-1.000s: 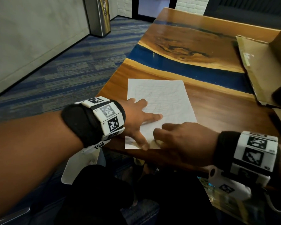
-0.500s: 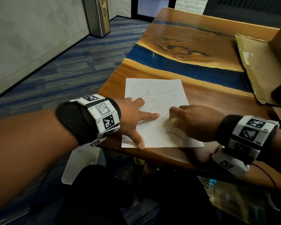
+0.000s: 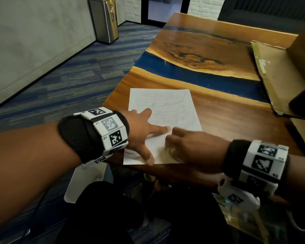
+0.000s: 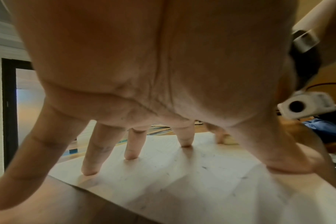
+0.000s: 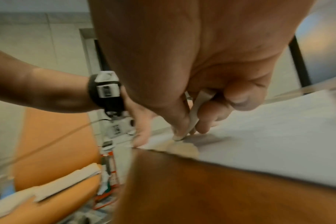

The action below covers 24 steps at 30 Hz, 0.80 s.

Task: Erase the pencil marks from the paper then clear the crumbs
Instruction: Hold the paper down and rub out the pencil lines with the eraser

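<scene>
Head view, paper [image 3: 165, 106] pinned on table [image 3: 227, 120] by spread left hand [image 3: 141, 131] fingers, eraser [image 5: 195, 112] pinched by right hand [image 3: 192, 148], rubbed near bottom edge

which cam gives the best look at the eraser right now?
Right wrist. It shows the eraser as a pale strip pinched in the right hand, its tip down at the paper. In the head view the hand hides it. The left wrist view shows only a pale speck at a far fingertip, too small to tell.

Paper [image 3: 163, 110] on table [image 3: 227, 118] near edge, cardboard [image 3: 278, 74] far right, bin [image 3: 105, 18] beyond on floor
</scene>
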### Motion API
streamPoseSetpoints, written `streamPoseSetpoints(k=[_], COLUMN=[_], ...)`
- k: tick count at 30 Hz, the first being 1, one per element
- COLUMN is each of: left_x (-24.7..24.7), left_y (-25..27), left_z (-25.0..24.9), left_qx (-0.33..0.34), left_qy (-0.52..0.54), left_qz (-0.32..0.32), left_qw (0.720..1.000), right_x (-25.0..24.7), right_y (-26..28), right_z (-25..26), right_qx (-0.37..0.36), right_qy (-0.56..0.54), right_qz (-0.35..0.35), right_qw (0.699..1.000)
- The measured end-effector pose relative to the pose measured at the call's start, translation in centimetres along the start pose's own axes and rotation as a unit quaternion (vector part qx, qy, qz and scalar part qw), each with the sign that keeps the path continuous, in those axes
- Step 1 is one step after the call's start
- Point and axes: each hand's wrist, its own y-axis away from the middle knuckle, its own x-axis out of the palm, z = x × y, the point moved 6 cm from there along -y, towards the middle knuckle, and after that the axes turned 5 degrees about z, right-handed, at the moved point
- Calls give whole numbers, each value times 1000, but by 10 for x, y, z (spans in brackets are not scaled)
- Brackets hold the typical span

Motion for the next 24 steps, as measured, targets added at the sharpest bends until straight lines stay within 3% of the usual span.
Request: streamPoseSetpoints(k=[2, 4, 7, 9, 12, 13, 14, 17, 18, 22, 24], left_x=[0, 0, 1, 1, 2, 2, 1, 1, 1, 3, 2], left_y=[0, 1, 1, 1, 2, 2, 2, 1, 1, 1, 1], left_z=[0, -1, -1, -1, -4, -4, -4, -3, -3, -2, -2], left_qx=[0, 0, 3, 6, 10, 11, 11, 13, 14, 17, 16], left_qy=[-6, -7, -3, -2, -6, -7, -8, -5, -6, -9, -6], left_qz=[0, 1, 3, 7, 11, 11, 11, 19, 21, 20, 22], left_qw=[1000, 1000, 1000, 1000, 1000, 1000, 1000, 1000, 1000, 1000, 1000], right_x=[-8, -7, 3, 3, -6, -6, -7, 5, 5, -9, -7], right_y=[1, 2, 1, 0, -2, -2, -2, -4, -5, -10, -9], right_z=[-31, -39, 2, 2, -44, -47, -39, 8, 10, -40, -26], right_qx=[99, 130, 17, -9, 119, 132, 118, -24, -33, 143, 114], right_qy=[-10, -32, -51, -52, -57, -54, -58, -50, -43, -78, -79], right_qz=[-31, -38, -6, 0, -36, -45, -49, -28, -23, -45, -37], right_qw=[994, 990, 999, 999, 991, 989, 990, 998, 998, 986, 990])
